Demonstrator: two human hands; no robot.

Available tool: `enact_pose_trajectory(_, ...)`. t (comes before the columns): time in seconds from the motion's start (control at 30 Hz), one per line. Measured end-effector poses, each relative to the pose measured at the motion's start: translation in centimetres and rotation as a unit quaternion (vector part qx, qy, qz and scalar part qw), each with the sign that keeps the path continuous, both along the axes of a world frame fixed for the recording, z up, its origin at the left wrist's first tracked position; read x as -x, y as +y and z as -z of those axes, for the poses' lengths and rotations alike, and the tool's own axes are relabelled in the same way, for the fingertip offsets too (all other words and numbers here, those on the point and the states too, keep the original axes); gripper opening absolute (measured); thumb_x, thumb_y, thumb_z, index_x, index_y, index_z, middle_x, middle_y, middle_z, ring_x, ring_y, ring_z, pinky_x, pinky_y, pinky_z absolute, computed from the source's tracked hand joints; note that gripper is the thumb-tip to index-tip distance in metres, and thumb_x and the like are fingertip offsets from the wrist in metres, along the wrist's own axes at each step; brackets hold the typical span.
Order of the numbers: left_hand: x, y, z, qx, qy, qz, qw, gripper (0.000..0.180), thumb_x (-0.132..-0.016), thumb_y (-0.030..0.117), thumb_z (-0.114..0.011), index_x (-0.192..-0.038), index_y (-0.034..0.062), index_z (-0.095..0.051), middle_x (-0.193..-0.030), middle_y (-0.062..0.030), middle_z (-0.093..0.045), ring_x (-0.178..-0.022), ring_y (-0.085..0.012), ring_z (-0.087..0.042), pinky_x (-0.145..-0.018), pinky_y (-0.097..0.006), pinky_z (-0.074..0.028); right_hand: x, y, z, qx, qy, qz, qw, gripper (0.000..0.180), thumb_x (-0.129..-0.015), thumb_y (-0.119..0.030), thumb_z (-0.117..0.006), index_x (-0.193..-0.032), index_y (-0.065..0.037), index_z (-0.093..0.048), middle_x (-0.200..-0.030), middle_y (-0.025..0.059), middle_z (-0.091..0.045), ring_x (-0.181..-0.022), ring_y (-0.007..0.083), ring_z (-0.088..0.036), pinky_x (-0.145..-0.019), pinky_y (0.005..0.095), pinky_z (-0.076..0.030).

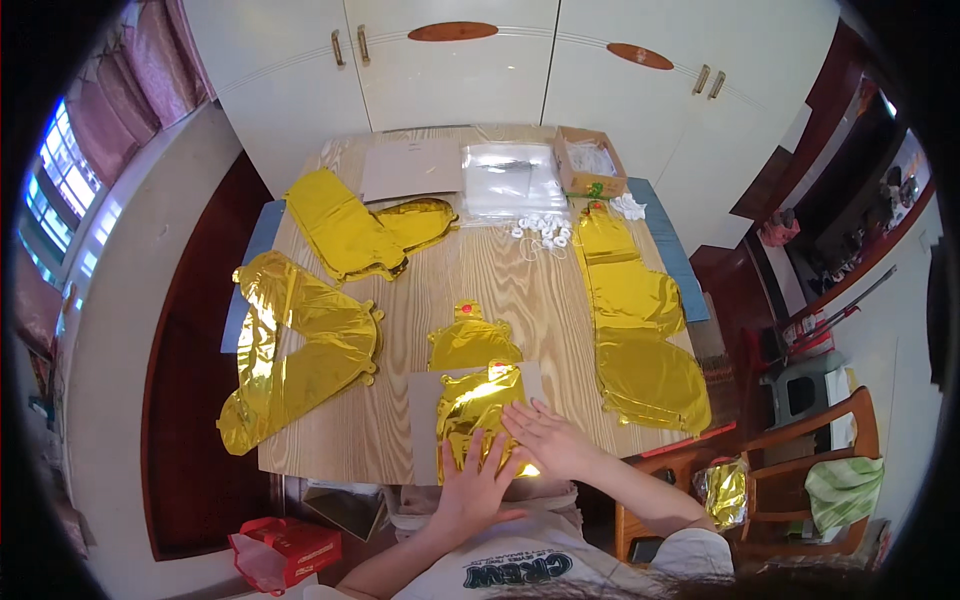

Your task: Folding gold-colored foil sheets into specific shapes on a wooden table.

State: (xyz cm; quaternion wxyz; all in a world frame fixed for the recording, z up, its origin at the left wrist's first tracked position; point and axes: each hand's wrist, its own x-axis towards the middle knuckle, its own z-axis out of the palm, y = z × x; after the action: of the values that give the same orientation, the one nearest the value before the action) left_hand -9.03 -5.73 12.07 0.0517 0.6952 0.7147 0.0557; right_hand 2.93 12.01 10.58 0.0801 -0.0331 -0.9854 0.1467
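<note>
A folded, flat gold foil balloon (475, 392) lies on a grey cardboard sheet (424, 425) at the near edge of the table. My left hand (478, 487) rests on its lower part with the fingers spread. My right hand (548, 440) lies flat across its right side, fingers stretched out and close to the left fingertips. Just beyond, partly under the cardboard, is another piece of gold foil (475, 343) with a small red mark on its tab.
Flat gold foil balloons lie at the left (300, 350), far left (335, 225) and right (645, 320). Along the back are a cardboard sheet (412, 168), clear plastic bags (512, 180), small white ribbon rolls (542, 230) and a cardboard box (572, 168). A wooden chair (860, 430) stands right.
</note>
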Motion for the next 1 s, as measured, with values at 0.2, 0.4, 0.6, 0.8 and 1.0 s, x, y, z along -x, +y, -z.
enact_pose_trajectory(0.2,-0.1,0.0,-0.1,-0.006,-0.019,-0.004,1.000,0.100,-0.063,0.075,-0.067,-0.142,0.0177,-0.044,-0.146,-0.0178,-0.039,-0.134,-0.0452,-0.033,-0.098,-0.077,-0.018,1.9,1.8,0.5,-0.036,-0.005,0.048,0.998,0.052,-0.096,-0.028,-0.051,-0.138,0.003,-0.046,-0.144,0.0187,-0.046,-0.137,0.0290,-0.039,-0.116,0.0441,-0.026)
enact_pose_trajectory(0.4,-0.1,-0.1,-0.4,-0.005,-0.024,-0.005,1.000,0.100,-0.063,0.074,-0.067,-0.142,0.0189,-0.044,-0.146,-0.0172,-0.039,-0.134,-0.0455,-0.033,-0.098,-0.077,-0.018,3.6,3.8,1.2,-0.053,0.025,0.088,0.994,0.051,-0.093,-0.025,-0.057,-0.135,0.004,-0.048,-0.142,0.0195,-0.048,-0.135,0.0313,-0.042,-0.114,0.0440,-0.030)
enact_pose_trajectory(0.6,-0.2,-0.2,-0.8,0.007,-0.011,-0.011,1.000,0.096,-0.064,0.071,-0.069,-0.143,0.0237,-0.042,-0.147,-0.0130,-0.039,-0.136,-0.0442,-0.033,-0.099,-0.077,-0.021,4.9,6.5,0.0,0.132,0.137,0.180,0.965,0.032,-0.085,-0.016,-0.062,-0.114,-0.003,-0.059,-0.108,0.0173,-0.063,-0.108,0.0321,-0.058,-0.095,0.0434,-0.044)
enact_pose_trajectory(0.8,-0.2,-0.2,-0.7,0.005,-0.005,-0.005,1.000,0.096,-0.064,0.071,-0.068,-0.144,0.0263,-0.041,-0.150,-0.0120,-0.036,-0.136,-0.0453,-0.032,-0.098,-0.078,-0.020,6.0,10.4,-0.9,0.291,-0.039,0.134,0.947,0.019,-0.079,-0.018,-0.067,-0.089,-0.003,-0.061,-0.087,0.0148,-0.060,-0.086,0.0304,-0.060,-0.076,0.0392,-0.048)
enact_pose_trajectory(1.0,-0.3,-0.2,-0.8,0.003,-0.002,-0.004,1.000,0.094,-0.067,0.072,-0.066,-0.145,0.0270,-0.040,-0.151,-0.0116,-0.034,-0.135,-0.0461,-0.032,-0.098,-0.078,-0.020,5.5,11.0,-1.4,0.291,0.012,0.095,0.952,0.010,-0.084,-0.013,-0.063,-0.084,-0.004,-0.064,-0.082,0.0133,-0.062,-0.080,0.0270,-0.061,-0.071,0.0367,-0.049)
